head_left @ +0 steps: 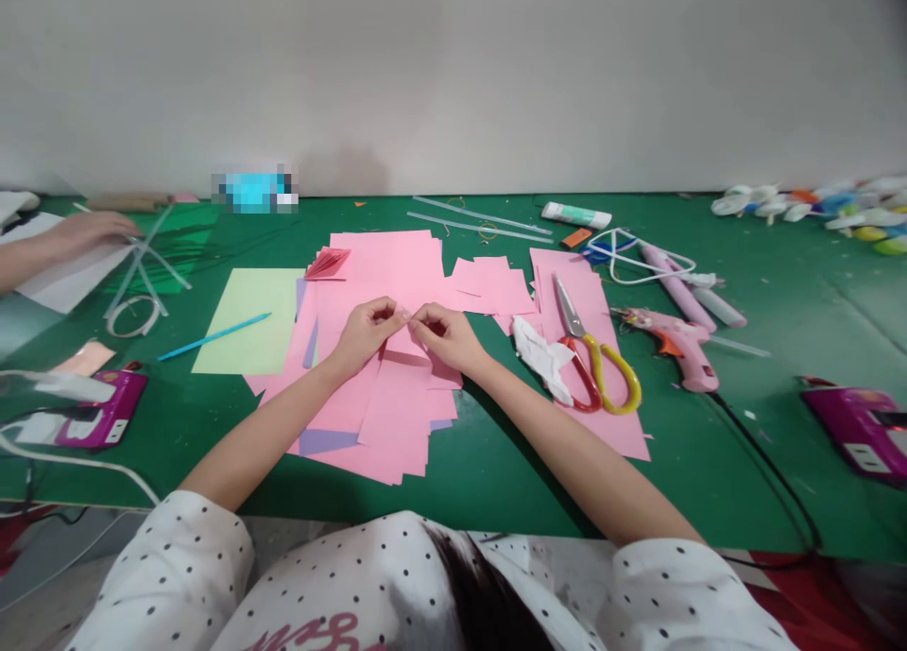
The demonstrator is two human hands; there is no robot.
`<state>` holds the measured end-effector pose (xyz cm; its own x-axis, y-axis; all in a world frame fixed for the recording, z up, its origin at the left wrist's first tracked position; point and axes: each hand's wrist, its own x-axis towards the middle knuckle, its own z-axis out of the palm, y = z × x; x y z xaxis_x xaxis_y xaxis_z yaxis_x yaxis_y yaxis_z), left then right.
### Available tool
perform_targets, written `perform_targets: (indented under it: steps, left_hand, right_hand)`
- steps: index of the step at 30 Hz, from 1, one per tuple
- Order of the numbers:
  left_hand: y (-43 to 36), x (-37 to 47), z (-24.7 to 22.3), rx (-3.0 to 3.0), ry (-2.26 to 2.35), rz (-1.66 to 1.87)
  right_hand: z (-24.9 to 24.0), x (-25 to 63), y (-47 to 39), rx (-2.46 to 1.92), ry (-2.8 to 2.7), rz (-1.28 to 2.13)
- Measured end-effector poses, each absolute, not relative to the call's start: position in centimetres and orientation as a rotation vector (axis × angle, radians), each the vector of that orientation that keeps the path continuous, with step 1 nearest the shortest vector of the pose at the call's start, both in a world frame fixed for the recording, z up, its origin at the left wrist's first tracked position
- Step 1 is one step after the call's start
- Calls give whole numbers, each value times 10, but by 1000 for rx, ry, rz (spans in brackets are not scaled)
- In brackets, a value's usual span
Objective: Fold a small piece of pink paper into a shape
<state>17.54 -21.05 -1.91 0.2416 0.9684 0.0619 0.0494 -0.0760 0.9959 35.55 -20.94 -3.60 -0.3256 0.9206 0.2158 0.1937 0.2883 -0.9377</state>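
Over a loose pile of pink paper sheets [397, 443], my left hand [372, 332] and my right hand [448, 335] meet with fingertips pinched close together. Between them is a small piece of pink paper [405, 347], partly hidden by the fingers. Both hands are closed on its upper edge. A pleated pink paper fan [328, 264] lies at the pile's upper left. Smaller pink paper pieces [492, 284] lie to the right of my right hand. Beyond them, scissors [599, 372] with red and yellow handles rest on more pink sheets, beside a crumpled white tissue [544, 358].
A blue pencil [219, 337] crosses a pale green sheet [248, 292] on the left. At right lie a pink glue gun [673, 344] with a black cord and a glue tube [576, 216]. Magenta power strips [106, 410] stand at both sides. Another person's hand [92, 238] is far left.
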Motion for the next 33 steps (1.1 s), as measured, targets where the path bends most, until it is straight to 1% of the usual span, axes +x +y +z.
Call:
perform_targets:
  steps: [4, 13, 19, 28, 33]
  left_hand:
    - [-211, 176, -20, 1379, 1072, 1085]
    - [-209, 177, -17, 1408, 1082, 1058]
    - [-211, 176, -15, 1369, 1074, 1108]
    - [-209, 175, -17, 1386, 1060, 1050]
    - [-211, 175, -13, 1362, 1072, 1085]
  right_hand:
    - [-32, 355, -209, -1014, -1729, 1157]
    - [-36, 355, -210, -1021, -1725, 1055]
    - [-36, 356, -209, -987, -1731, 1083]
    - [-39, 355, -208, -993, -1737, 1085]
    - [-37, 356, -206, -994, -1757, 1098]
